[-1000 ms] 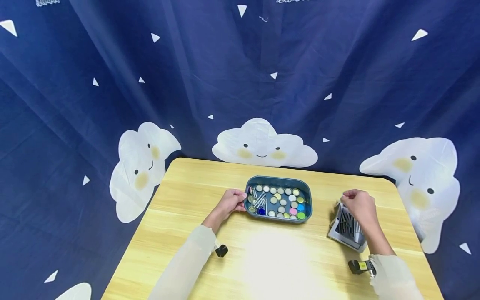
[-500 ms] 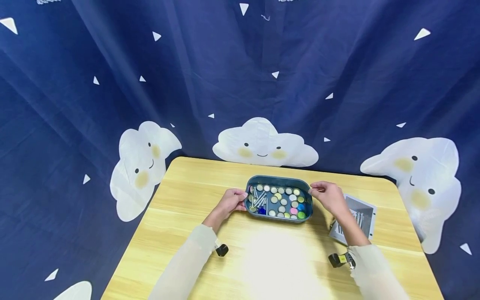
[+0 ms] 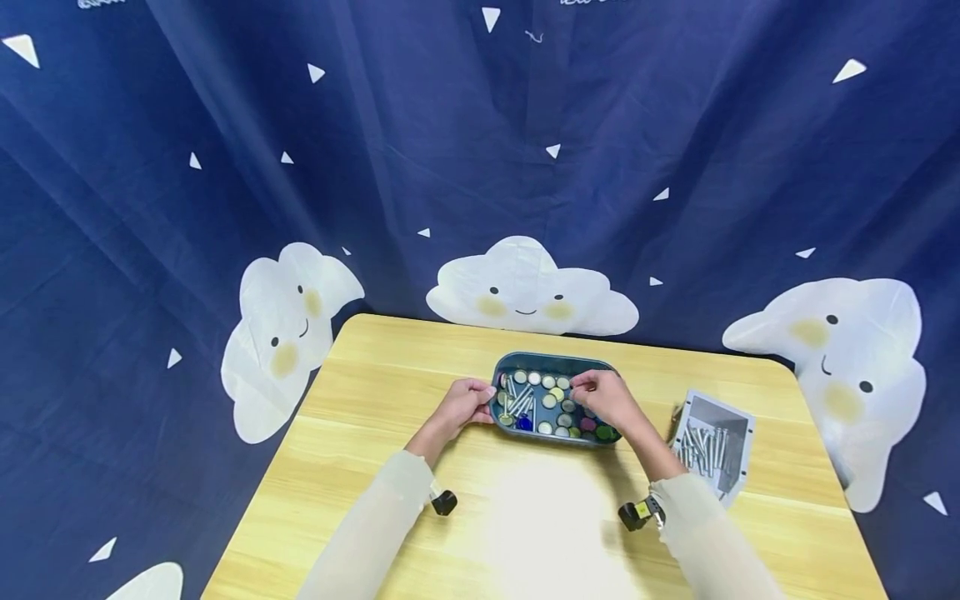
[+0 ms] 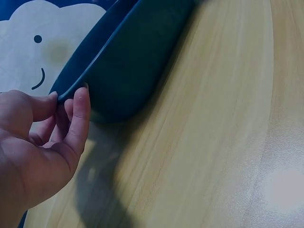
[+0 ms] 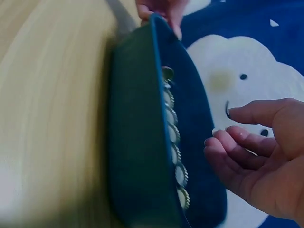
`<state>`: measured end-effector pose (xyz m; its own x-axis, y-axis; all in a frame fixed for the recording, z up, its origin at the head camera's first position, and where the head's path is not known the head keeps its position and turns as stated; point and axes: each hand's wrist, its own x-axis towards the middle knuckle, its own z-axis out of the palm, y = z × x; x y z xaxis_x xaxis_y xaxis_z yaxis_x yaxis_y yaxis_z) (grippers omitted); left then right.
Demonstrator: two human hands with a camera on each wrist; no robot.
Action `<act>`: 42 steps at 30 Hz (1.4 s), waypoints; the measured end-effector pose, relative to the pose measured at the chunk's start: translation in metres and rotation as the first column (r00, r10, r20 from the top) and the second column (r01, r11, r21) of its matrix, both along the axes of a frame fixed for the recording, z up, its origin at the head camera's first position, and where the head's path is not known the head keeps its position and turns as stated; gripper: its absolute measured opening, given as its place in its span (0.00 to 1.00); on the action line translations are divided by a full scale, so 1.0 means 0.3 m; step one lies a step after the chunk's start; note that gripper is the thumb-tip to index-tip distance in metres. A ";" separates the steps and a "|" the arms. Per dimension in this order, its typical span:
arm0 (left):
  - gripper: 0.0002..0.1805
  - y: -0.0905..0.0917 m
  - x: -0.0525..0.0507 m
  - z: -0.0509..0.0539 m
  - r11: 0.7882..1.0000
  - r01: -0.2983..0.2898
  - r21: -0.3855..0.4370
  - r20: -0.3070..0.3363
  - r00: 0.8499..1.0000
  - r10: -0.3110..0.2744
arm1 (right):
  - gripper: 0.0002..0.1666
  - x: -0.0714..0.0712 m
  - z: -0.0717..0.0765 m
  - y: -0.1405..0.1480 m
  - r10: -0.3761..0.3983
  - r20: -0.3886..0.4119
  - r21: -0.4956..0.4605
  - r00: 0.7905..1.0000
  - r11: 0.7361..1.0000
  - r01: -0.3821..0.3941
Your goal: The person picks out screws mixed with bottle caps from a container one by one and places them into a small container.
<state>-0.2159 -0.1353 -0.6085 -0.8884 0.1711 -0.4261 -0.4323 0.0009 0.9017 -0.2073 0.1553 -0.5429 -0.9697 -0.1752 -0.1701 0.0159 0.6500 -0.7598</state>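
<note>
My left hand (image 3: 461,402) pinches the left end of a dark teal tray (image 4: 133,71), thumb on the rim and fingers below. Inside the tray lie many bottle caps (image 3: 549,400), mostly pale, some coloured, one deep blue (image 3: 524,422). Several silver bolts (image 3: 517,403) are heaped at its left end. Over the tray's right half hovers my right hand (image 3: 606,398), hiding some caps there. In the right wrist view its thumb and fingertips stand apart, with nothing visible between them. A row of crimped caps (image 5: 175,133) shows beyond the tray's near wall.
A grey bin (image 3: 742,425) holding several silver bolts (image 3: 708,446) stands right of the tray, beside my right forearm. Both sit on a wooden table (image 3: 390,358). Behind the table hangs a dark blue curtain (image 3: 465,150) with clouds and triangles.
My right hand has moved left from the grey bin, past the tray's right rim, to above the caps. The bin's bolts are now uncovered to view. The left hand stays on the tray.
</note>
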 end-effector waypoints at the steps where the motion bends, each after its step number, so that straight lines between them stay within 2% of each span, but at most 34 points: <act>1: 0.17 0.001 -0.001 -0.001 1.000 0.000 0.002 0.000 1.000 0.000 | 0.17 -0.001 -0.003 -0.012 0.001 0.011 0.000 1.000 1.000 -0.001; 7: 0.17 0.005 -0.006 -0.003 1.000 -0.006 0.004 0.000 1.000 0.006 | 0.17 -0.015 -0.028 -0.076 -0.011 0.064 0.040 0.998 0.999 0.009; 13: 0.16 0.008 -0.002 0.004 1.000 -0.006 0.003 0.006 1.000 0.006 | 0.07 -0.026 -0.063 -0.120 0.011 0.085 0.056 0.996 0.998 -0.016; 20: 0.17 0.000 0.005 -0.001 1.000 0.002 -0.009 0.009 1.000 -0.002 | 0.23 -0.035 -0.093 -0.162 0.038 0.145 0.040 0.989 0.998 -0.044; 29: 0.16 -0.005 -0.006 -0.010 1.000 -0.006 -0.012 -0.016 1.000 0.006 | 0.14 -0.068 -0.135 -0.200 0.006 0.212 0.134 0.977 0.990 -0.035; 34: 0.16 0.000 -0.005 -0.009 1.000 -0.006 -0.009 -0.001 1.000 0.006 | 0.10 -0.078 -0.159 -0.205 0.005 0.202 0.146 0.979 0.989 -0.035; 42: 0.16 0.000 0.000 -0.010 1.000 -0.005 -0.003 0.005 1.000 0.005 | 0.17 -0.082 -0.183 -0.222 0.007 0.189 0.199 0.982 0.979 -0.045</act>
